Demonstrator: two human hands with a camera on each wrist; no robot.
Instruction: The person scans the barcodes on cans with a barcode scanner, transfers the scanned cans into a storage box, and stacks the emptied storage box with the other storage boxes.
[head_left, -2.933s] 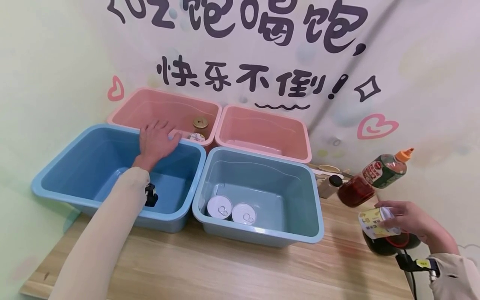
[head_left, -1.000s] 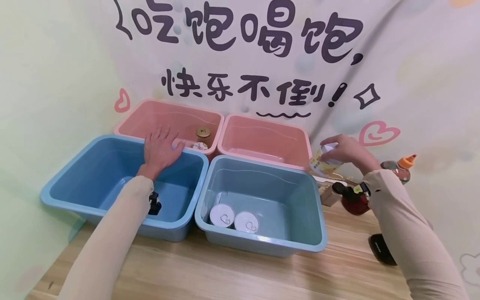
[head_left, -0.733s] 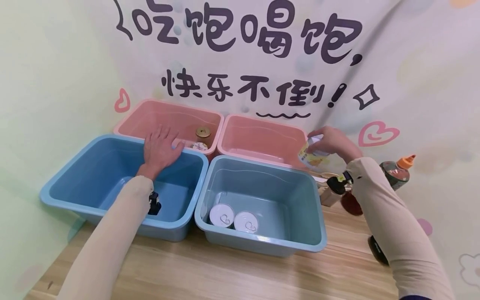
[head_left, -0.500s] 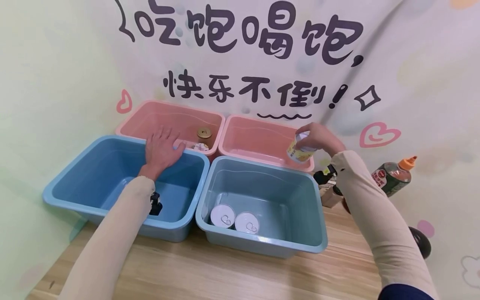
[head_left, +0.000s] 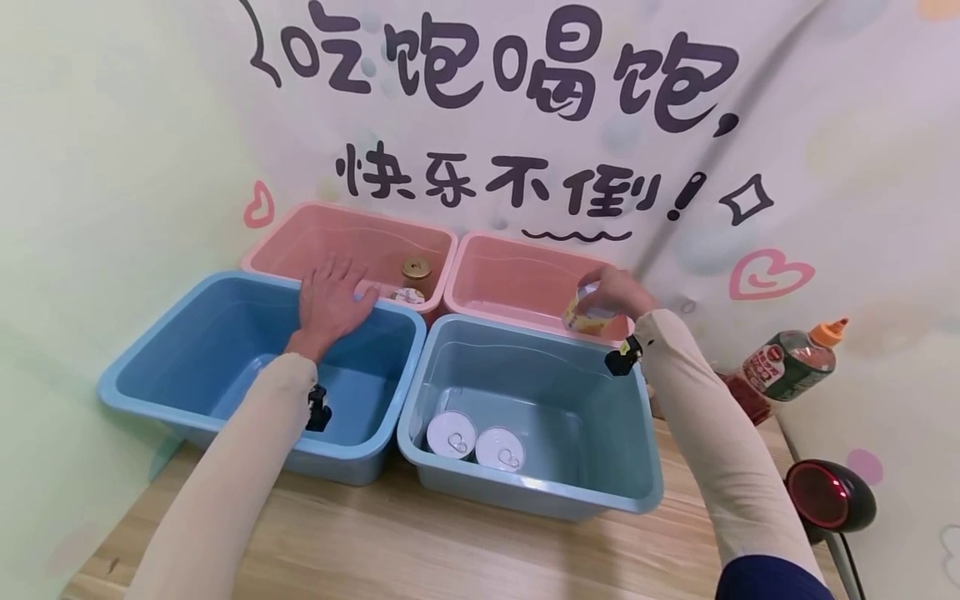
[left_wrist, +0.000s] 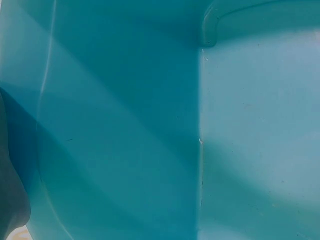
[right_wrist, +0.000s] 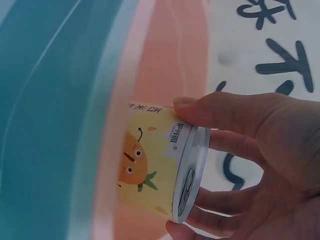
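Behind everything, a pale wall carries large dark characters and pink hearts, and before it lies the wood-grained bench. At the near left of the bench sits the blue tub; to its right is the teal-blue tub. Along the far side, the left pink tub and the right pink tub sit beside each other.

From the near side reach my left sleeve and right sleeve, both beige. On the right, a sauce bottle with an orange cap stands farther off than a black device showing a red ring.

My left grip rests at the far rim of the blue tub, fingers spread apart, holding nothing. My right grip is clamped on the yellow can, fingers and thumb round its silvery end. I hold the can tilted at the right end of the right pink tub, its other end hidden behind the pink rim.

Two white-topped cans stand side by side at the near left of the teal-blue tub. A gold-topped container is at the right of the left pink tub, with a patterned lid just nearer.
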